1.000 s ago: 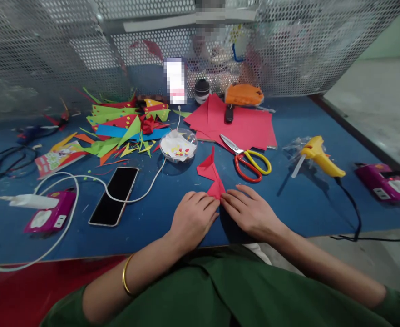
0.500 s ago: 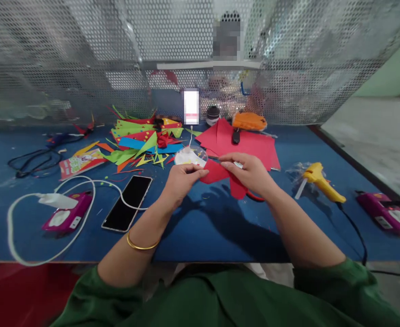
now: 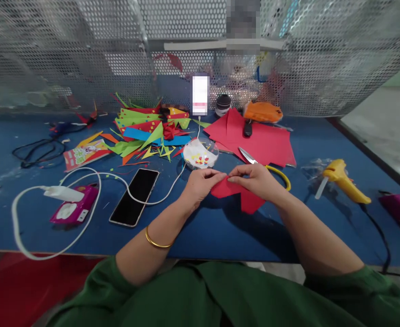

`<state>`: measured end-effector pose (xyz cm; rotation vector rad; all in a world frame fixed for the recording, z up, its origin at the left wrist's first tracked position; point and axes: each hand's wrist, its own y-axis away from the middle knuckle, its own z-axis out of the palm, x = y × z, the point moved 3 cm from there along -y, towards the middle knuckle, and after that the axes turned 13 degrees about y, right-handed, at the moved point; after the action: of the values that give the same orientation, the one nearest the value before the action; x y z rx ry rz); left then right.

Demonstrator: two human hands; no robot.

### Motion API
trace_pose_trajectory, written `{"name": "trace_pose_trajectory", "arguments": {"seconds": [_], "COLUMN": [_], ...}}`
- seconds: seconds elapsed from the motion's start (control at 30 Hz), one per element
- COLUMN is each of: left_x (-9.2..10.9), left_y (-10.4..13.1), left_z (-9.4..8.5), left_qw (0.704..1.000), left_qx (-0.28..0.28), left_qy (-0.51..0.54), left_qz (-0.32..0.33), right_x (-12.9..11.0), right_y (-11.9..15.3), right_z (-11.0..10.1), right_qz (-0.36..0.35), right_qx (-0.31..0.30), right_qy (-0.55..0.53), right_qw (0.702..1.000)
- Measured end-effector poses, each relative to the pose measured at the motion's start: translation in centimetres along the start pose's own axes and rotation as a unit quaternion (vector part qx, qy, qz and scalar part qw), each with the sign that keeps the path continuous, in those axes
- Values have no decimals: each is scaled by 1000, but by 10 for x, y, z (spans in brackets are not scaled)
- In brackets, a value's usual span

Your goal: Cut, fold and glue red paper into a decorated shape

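A piece of red paper [image 3: 250, 203] with a folded look is held a little above the blue table [image 3: 193, 236]. My left hand [image 3: 201, 184] pinches its upper left edge between thumb and fingers. Close beside it, my right hand [image 3: 254, 179] pinches the same upper edge, so the fingertips of both hands nearly meet. Part of the paper hangs down below my right hand. Behind that hand lie scissors [image 3: 248, 156], with blades and a yellow handle loop showing and the middle hidden. A clear round dish [image 3: 200, 152] with small coloured bits sits just beyond my hands.
Red sheets [image 3: 264, 145] lie at the back, near an orange packet [image 3: 263, 112]. Cut coloured paper strips [image 3: 145, 131] are heaped left of centre. A phone [image 3: 135, 197] and white cable [image 3: 99, 179] are at left. A yellow glue gun [image 3: 344, 181] lies at right.
My right hand's fingers have come in closer to my left hand along the paper's upper edge. The whole view has shifted, and the dish and scissors show more.
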<state>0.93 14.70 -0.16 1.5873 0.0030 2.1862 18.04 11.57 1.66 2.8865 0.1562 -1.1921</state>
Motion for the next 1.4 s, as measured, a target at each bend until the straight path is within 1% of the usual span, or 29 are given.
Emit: {"name": "trace_pose_trajectory", "arguments": {"seconds": [0.1, 0.17, 0.27, 0.33, 0.43, 0.53, 0.6, 0.7, 0.73, 0.77, 0.8, 0.9, 0.97, 1.03, 1.07, 1.13, 1.23, 1.3, 1.4], "left_x": [-3, -3, -4, -5, -6, -4, -2, 1, 2, 2, 2, 1, 0, 2, 4, 11, 22, 27, 32], "left_y": [-1, -2, -5, -6, -8, -9, -9, -7, -6, -5, -5, -4, -4, -5, -6, -6, -2, 1, 5], "left_z": [-1, -4, -9, -13, -17, -20, -22, -22, -22, -21, -21, -18, -18, -18, -18, -18, -14, -11, -8], "left_qw": [999, 997, 990, 986, 982, 977, 975, 972, 972, 972, 973, 975, 978, 982, 984, 987, 982, 976, 970], "left_qx": [27, 52, 87, 100, 109, 114, 117, 120, 120, 119, 116, 109, 108, 106, 100, 75, 15, -26, -72], "left_qy": [28, 56, 101, 126, 156, 179, 190, 199, 200, 199, 198, 192, 179, 155, 142, 106, 25, -30, -71], "left_qz": [12, 23, 35, 31, 18, 14, 19, 30, 33, 33, 30, 15, 11, 24, 41, 99, 189, 212, 222], "right_x": [1, 7, 20, 26, 27, 24, 23, 28, 30, 32, 33, 32, 27, 23, 22, 22, 22, 23, 23], "right_y": [0, -2, -3, -2, 0, 1, 2, 9, 11, 14, 16, 18, 18, 19, 19, 20, 22, 23, 24], "right_z": [0, -6, -23, -34, -46, -47, -47, -46, -45, -42, -38, -21, -14, -10, -10, -10, -14, -16, -19], "right_qz": [-3, 6, 43, 62, 59, 45, 48, 77, 93, 109, 124, 147, 139, 134, 134, 136, 130, 126, 121], "right_qx": [-3, 5, 37, 65, 98, 122, 171, 297, 324, 332, 319, 233, 206, 211, 215, 219, 221, 224, 234], "right_qy": [-7, -17, -28, -16, 0, -2, -11, -48, -65, -92, -133, -280, -324, -349, -365, -395, -409, -417, -424], "right_qw": [1000, 1000, 998, 996, 993, 991, 984, 951, 939, 932, 930, 920, 913, 903, 896, 882, 876, 872, 866]}}
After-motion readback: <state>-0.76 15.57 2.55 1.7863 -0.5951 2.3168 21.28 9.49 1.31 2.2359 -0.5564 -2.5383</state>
